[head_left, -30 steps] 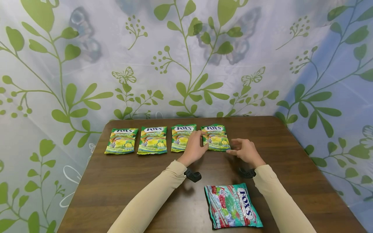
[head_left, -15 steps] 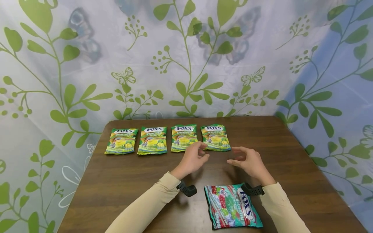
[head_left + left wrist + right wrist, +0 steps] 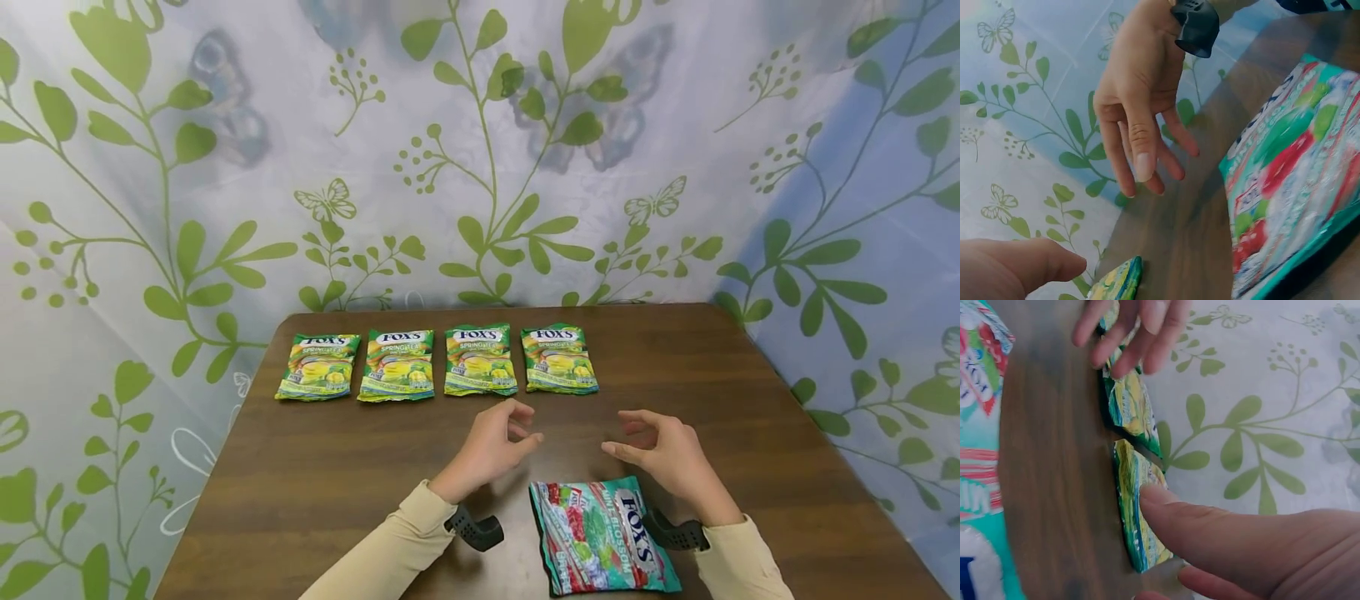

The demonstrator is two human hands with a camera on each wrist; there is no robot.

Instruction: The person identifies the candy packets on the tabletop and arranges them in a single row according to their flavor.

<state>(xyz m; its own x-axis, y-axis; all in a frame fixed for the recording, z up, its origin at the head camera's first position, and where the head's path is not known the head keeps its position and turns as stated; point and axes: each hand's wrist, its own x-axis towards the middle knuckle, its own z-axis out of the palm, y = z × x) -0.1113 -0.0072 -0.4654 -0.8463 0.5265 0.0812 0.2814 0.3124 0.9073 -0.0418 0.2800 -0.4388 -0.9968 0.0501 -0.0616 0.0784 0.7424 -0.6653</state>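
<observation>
Several small green-and-yellow candy bags marked FOX'S Spring Tea lie in a row along the back of the table, the rightmost candy bag [image 3: 559, 360] a little ahead of both hands. My left hand [image 3: 491, 446] hovers just in front of the row with loosely bent fingers, holding nothing. Across from it, my right hand [image 3: 667, 454] is also relaxed, thumb apart from the fingers and nothing in between. A larger teal-and-red candy bag [image 3: 596, 537] marked FOX'S lies nearer the front, sideways; the right wrist strap overlaps its edge. In the left wrist view that teal bag [image 3: 1297, 169] appears beside the right hand.
The brown wooden table [image 3: 337, 483] carries all the bags. A patterned cloth backdrop [image 3: 480, 150] with green leaves and butterflies stands right behind its far edge and continues along the sides. Small gaps separate the green bags, including the leftmost candy bag [image 3: 318, 367].
Both hands have left the rightmost green bag and drawn back toward the front of the table, above the teal bag's far end. The bags stay in place; the head view shifts slightly.
</observation>
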